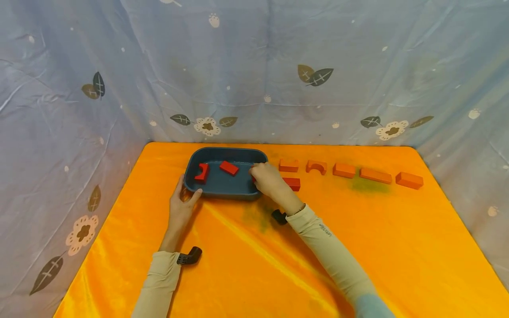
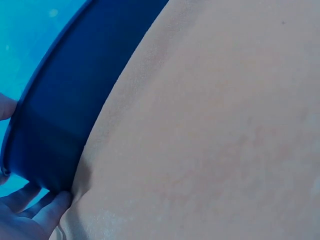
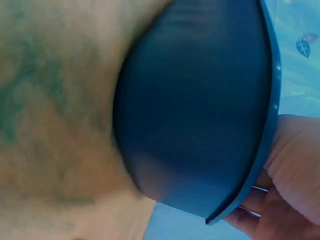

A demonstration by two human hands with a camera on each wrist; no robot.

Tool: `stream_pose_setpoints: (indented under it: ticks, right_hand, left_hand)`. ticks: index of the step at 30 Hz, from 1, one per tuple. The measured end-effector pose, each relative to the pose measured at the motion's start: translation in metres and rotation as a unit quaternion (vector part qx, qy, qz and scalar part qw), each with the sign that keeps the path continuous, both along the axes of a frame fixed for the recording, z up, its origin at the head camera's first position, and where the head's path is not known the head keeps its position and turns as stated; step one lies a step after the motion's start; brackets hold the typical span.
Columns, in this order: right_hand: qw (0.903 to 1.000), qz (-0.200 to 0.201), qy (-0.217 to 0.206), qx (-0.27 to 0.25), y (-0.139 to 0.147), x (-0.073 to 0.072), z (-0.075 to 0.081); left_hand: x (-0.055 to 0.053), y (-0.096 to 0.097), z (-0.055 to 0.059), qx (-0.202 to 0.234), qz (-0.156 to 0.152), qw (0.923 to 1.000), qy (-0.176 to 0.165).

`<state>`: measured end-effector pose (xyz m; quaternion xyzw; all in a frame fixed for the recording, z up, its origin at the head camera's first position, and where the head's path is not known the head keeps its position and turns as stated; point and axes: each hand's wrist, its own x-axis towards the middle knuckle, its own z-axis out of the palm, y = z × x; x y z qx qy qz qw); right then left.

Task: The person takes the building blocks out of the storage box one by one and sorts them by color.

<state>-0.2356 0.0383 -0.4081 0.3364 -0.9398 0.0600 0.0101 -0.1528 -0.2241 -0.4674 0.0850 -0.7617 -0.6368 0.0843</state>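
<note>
A dark blue tray (image 1: 222, 194) lies on the yellow cloth. My left hand (image 1: 182, 207) grips its near left corner, thumb against the front side and fingers round the left end; the left wrist view shows these fingers (image 2: 50, 207) on the outer wall. My right hand (image 1: 270, 180) reaches over the right end with curled fingers, pinching a red block (image 1: 253, 179) that they mostly cover. In the right wrist view, the tray wall hides part of that hand (image 3: 280, 200). Inside the tray are a red arch-cut block (image 1: 202, 173) and a red rectangular block (image 1: 229, 168).
Right of the tray lies a red block (image 1: 293, 183), partly behind my right wrist. A row of orange blocks runs rightward: a notched one (image 1: 288, 165), an arch (image 1: 316, 167), a short one (image 1: 343, 170), a long one (image 1: 375, 175) and another (image 1: 409, 180). A patterned curtain (image 1: 254, 88) encloses the table.
</note>
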Motion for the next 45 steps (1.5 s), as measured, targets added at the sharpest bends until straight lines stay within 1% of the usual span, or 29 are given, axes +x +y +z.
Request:
stream_pose_setpoints:
  ticks: [5,10,12,15,18,21,24,27,29,31,34,36,38,40,43,45]
  right_hand:
    - [0.9993,-0.014,0.016,0.029,-0.005,-0.001,0.0]
    - [0.9949,-0.042,0.031,0.086,-0.01,0.0,0.003]
    - [0.9922,-0.057,0.025,0.108,-0.011,-0.001,0.004]
    - [0.9909,-0.066,0.016,0.116,-0.01,-0.004,0.004]
    - [0.9935,-0.056,0.012,0.098,-0.006,-0.007,0.003]
    - [0.9982,-0.034,-0.005,0.049,0.001,-0.008,0.001]
    - [0.9992,-0.008,-0.039,-0.009,0.007,-0.01,0.0]
    - [0.9946,0.002,-0.084,-0.06,0.013,-0.01,0.001]
    - [0.9896,-0.001,-0.112,-0.09,0.017,-0.01,0.001]
    - [0.9843,-0.005,-0.129,-0.12,0.021,-0.01,0.002]
    - [0.9744,0.001,-0.139,-0.176,0.027,-0.009,0.002]
    - [0.9648,0.004,-0.144,-0.22,0.031,-0.008,0.003]
    - [0.9501,0.001,-0.159,-0.268,0.036,-0.007,0.004]
    - [0.9326,-0.007,-0.177,-0.314,0.04,-0.006,0.004]
    - [0.9074,-0.023,-0.2,-0.369,0.047,-0.004,0.004]
    - [0.8963,-0.032,-0.208,-0.39,0.052,-0.003,0.004]
  left_hand:
    - [0.0,0.0,0.002,-0.003,0.002,1.0,0.003]
    - [0.0,0.001,0.001,-0.01,0.005,0.9999,0.005]
    - [0.001,0.002,0.001,-0.011,0.003,0.9999,0.006]
    - [0.001,0.002,0.001,-0.01,0.002,0.9999,0.01]
    - [0.0,0.003,0.001,0.0,-0.001,0.9999,0.013]
    - [-0.001,0.003,0.0,0.004,-0.001,0.9999,0.012]
    - [-0.002,0.003,-0.001,0.004,0.001,0.9999,0.01]
    - [-0.002,0.002,-0.002,0.003,0.004,0.9999,0.009]
    - [-0.002,0.002,-0.002,0.005,0.005,0.9999,0.011]
    - [-0.002,0.002,-0.002,0.007,0.003,0.9999,0.013]
    - [-0.001,0.003,-0.002,0.006,0.001,0.9999,0.015]
    - [-0.001,0.003,-0.002,0.006,-0.001,0.9998,0.017]
    - [-0.001,0.003,-0.002,0.005,-0.002,0.9998,0.019]
    - [-0.001,0.003,-0.002,0.005,-0.001,0.9998,0.02]
    - [-0.001,0.003,-0.001,0.003,0.002,0.9998,0.019]
    - [-0.001,0.003,-0.001,-0.002,0.004,0.9998,0.018]
